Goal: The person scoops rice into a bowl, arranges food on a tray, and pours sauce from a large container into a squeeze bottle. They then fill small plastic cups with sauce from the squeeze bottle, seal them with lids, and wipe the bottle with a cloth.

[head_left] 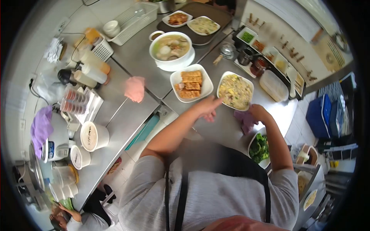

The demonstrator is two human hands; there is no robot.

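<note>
In the head view, my right hand [259, 114] is closed on a purple cloth [245, 120] just below a white square bowl of fried rice [235, 91]. My left hand [208, 107] is near the lower left rim of that bowl, its fingers apart and holding nothing. To its upper left, a second white square bowl [174, 77] contains browned, block-shaped pieces of food. Beyond it stands a large white bowl of soup [170, 47], with a small cup of brown sauce [155, 35] beside it.
A brown tray [200, 12] with two filled dishes lies at the back. Condiment containers [259, 66] and a lidded tub [274, 85] line the right. A pink cloth [134, 89] lies left. Leafy greens [259, 148] sit by my right forearm. Another person [73, 217] is lower left.
</note>
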